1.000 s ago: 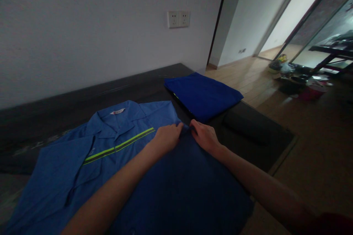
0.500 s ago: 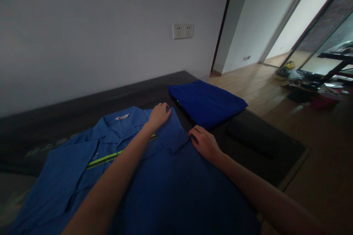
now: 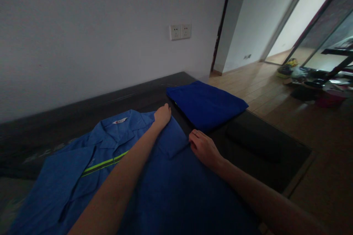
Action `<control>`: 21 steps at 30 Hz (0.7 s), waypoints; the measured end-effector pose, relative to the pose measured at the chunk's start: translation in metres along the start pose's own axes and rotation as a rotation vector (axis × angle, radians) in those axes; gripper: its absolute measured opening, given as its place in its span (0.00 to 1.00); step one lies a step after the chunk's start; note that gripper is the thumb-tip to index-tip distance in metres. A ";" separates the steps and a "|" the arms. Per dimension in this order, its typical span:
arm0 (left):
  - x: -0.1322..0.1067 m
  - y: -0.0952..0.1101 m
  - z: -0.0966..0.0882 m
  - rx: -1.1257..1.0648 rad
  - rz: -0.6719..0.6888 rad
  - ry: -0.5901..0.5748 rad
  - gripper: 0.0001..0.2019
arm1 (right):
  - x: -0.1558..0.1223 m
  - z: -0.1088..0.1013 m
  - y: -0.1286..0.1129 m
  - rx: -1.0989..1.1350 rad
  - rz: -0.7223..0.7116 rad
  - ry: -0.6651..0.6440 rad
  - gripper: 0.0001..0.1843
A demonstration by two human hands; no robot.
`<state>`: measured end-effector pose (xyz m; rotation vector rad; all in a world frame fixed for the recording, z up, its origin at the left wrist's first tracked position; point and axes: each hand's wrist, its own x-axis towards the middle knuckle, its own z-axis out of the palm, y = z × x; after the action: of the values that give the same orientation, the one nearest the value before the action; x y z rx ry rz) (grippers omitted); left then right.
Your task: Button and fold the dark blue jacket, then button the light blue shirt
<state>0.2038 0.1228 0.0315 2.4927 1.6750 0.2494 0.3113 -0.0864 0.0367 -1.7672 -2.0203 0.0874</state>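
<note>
A blue work shirt (image 3: 109, 170) with a collar, a white neck label and a yellow-green stripe lies spread on a dark table, front side up. Its left-side sleeve is laid inward over the front. My left hand (image 3: 162, 115) is closed on the cloth near the right shoulder. At the lower edge of the folded-in right sleeve (image 3: 173, 137), my right hand (image 3: 203, 148) pinches the fabric, fingers curled. The lower part of the shirt lies in shadow between my forearms.
A folded darker blue garment (image 3: 206, 104) lies beyond my right hand on the dark table (image 3: 286, 169). Near it is a long black object (image 3: 252, 141). A wall with sockets (image 3: 180, 32) rises behind. Bags and other items (image 3: 296, 73) are on the floor at far right.
My left hand has closed further, its fingers curling onto the cloth at the shoulder. The right hand stays at the sleeve edge, and the view has shifted slightly.
</note>
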 end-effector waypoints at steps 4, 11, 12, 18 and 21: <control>-0.006 -0.001 0.007 0.031 0.006 0.067 0.14 | 0.000 0.000 -0.002 0.043 0.076 0.019 0.10; -0.005 -0.002 0.010 -0.004 0.009 0.102 0.13 | 0.000 0.001 -0.001 0.097 0.183 -0.005 0.08; -0.005 -0.002 0.009 -0.020 0.011 0.095 0.13 | 0.000 0.001 -0.001 0.086 0.180 -0.012 0.08; -0.004 -0.006 0.010 -0.117 0.032 0.109 0.13 | 0.002 -0.002 -0.003 0.022 0.115 -0.035 0.09; -0.003 -0.009 0.011 -0.161 0.033 0.118 0.12 | 0.003 -0.001 0.000 0.050 0.143 -0.014 0.09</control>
<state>0.1968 0.1235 0.0188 2.4308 1.5868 0.5228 0.3113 -0.0838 0.0385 -1.8821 -1.8822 0.1940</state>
